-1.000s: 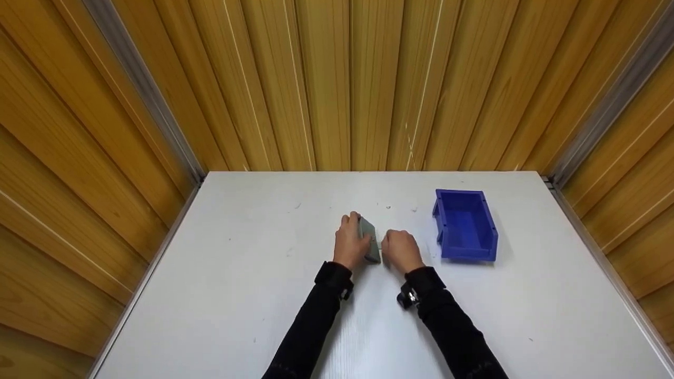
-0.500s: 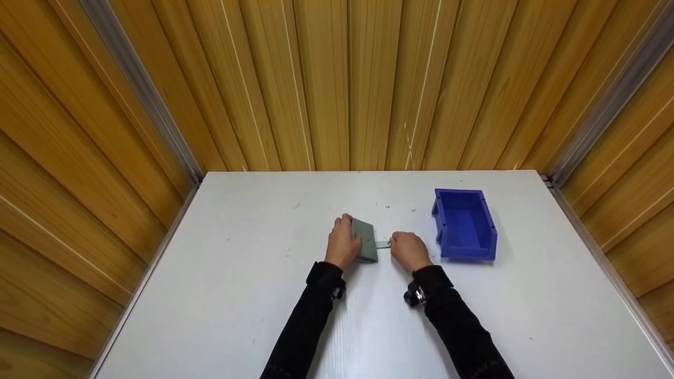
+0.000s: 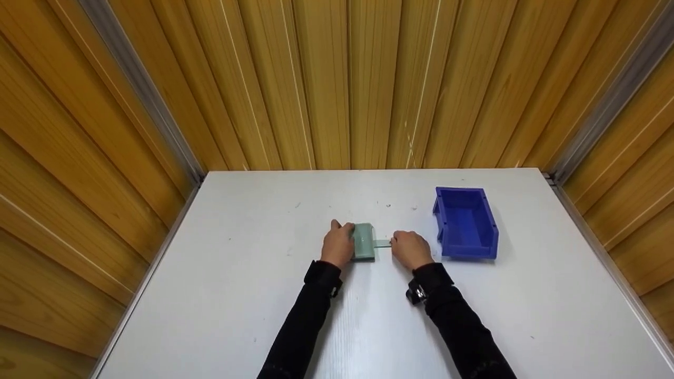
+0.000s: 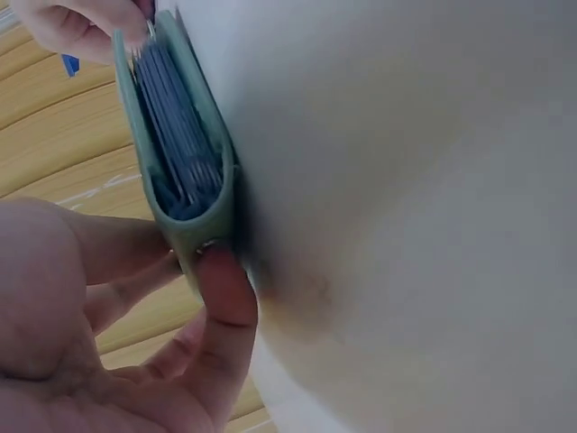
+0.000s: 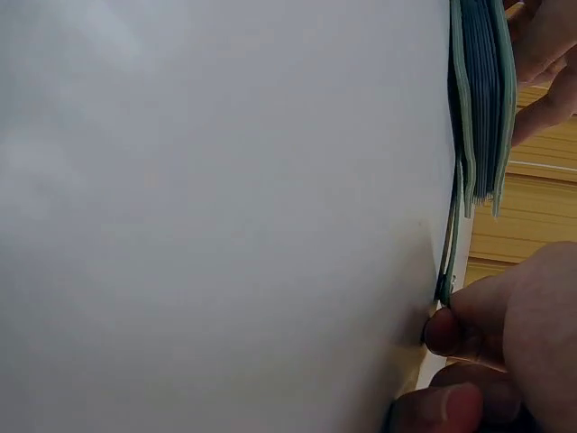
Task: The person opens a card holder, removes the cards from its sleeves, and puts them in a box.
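A small green card holder [image 3: 364, 242] lies on the white table, its spine toward my left hand [image 3: 338, 245]. That hand pinches the spine, fingers on both sides of it in the left wrist view. Dark blue card sleeves [image 4: 176, 126] show stacked between its two covers. From the opposite side a narrow green strap [image 3: 382, 243] reaches out to my right hand [image 3: 410, 249], which pinches its end between thumb and finger. The right wrist view has the strap [image 5: 450, 239] running low along the tabletop, beneath the covers' open edges.
To the right of my right hand stands a blue plastic bin [image 3: 494, 245] with nothing seen inside. Wood-patterned panels [image 3: 368, 84] rise behind the white table [image 3: 221, 295] and on both sides. Small marks dot the tabletop.
The card holder has tipped from standing on edge to lying nearly flat. My left hand has shifted left with it. My right hand has drawn slightly right, and the strap now shows stretched out.
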`<state>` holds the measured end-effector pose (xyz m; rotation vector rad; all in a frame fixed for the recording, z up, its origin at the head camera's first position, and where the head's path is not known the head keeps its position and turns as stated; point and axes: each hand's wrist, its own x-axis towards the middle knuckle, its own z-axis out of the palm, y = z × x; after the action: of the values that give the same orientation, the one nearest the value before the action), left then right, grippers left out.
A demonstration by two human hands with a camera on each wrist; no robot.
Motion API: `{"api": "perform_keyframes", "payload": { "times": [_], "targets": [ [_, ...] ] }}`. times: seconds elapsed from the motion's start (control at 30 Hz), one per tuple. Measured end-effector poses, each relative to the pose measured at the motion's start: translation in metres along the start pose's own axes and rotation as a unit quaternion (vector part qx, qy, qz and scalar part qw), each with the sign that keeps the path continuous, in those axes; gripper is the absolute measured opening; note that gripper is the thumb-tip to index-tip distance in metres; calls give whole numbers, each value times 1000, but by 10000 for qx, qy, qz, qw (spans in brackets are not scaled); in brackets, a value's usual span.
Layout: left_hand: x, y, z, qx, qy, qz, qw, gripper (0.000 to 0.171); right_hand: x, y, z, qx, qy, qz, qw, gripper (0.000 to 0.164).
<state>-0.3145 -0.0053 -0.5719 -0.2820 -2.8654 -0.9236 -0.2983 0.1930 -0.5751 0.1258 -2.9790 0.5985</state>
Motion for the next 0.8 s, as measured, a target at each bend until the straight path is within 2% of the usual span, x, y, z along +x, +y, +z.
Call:
{"api": "perform_keyframes", "payload": {
  "times": [0.1,0.27,0.4,0.53,0.67,0.8],
  "targets": [
    [-3,6,3,452,42,114,9989,39,1,1,2,-82,-93,92,9999,23],
    [-11,16,9,1098,-67,323,9934,74,3,2,7,-155,-186,67,9997,24],
    [-15,20,13,1214,75,479,9914,74,3,1,8,-141,-145,46,9998,24],
    [-14,20,13,1012,-6,380,9941,70,3,1,7,-178,-203,103,9996,24],
    [-11,21,5,586,-273,254,9976,68,4,1,3,-228,-295,163,9992,24],
    [-10,19,-2,215,-346,210,9989,65,4,2,2,-257,-278,175,9991,24]
  ]
}}
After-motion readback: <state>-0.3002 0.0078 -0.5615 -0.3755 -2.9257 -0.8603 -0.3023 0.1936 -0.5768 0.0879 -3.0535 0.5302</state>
